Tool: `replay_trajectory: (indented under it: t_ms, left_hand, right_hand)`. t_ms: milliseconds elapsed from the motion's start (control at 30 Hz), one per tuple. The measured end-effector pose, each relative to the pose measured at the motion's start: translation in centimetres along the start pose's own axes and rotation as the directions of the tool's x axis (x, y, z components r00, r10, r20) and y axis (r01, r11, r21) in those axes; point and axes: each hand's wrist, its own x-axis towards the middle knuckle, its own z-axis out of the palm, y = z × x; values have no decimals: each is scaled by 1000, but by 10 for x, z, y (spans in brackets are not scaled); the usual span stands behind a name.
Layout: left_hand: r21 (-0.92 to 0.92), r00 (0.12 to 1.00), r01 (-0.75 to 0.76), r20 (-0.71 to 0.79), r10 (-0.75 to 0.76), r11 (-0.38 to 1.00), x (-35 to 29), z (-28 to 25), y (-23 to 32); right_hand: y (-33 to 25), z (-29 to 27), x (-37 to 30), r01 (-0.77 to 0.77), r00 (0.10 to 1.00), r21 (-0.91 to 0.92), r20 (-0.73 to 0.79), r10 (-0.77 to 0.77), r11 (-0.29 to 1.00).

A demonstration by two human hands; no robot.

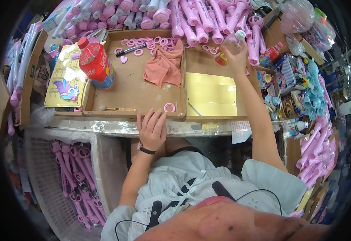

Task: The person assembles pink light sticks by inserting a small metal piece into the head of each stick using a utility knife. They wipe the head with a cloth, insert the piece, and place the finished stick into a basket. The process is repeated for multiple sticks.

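My right hand [237, 58] is closed around a clear plastic bottle [234, 42] with a pale cap and a red-and-yellow label. The bottle leans over the right part of the cardboard tray [133, 86]. My left hand [152, 130] rests at the tray's front edge, fingers stretched out and nothing held. Just beyond its fingertips lies a pink ring [169, 104]. A small brush [121, 109] with a wooden handle lies left of those fingers. Below the bottle, a yellow sheet [215, 89] covers the tray's floor, with a thin white stick [194, 109] on it.
A large red-capped bottle [96, 66] stands at the tray's left. Behind are an orange cloth [165, 66], a black marker [131, 50] and several pink rings. Pink wands [205, 16] are heaped beyond. A white crate [49, 176] of pink wands stands at my lower left.
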Motion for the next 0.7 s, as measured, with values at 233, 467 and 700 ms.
replay_trajectory:
  t_ms: [233,467,700]
  left_hand:
    - [-13,1000,-20,-19,20,1000,1,-2,1]
    - [-3,997,-58,-42,58,998,-1,2,0]
    - [-2,999,-33,-25,33,999,-3,0,1]
  right_hand:
    - [56,-26,-3,-83,984,-61,151,91,995]
    - [48,-84,-63,-637,569,-262,476,671,725]
    - [9,-77,-58,-692,671,179,516,532,700]
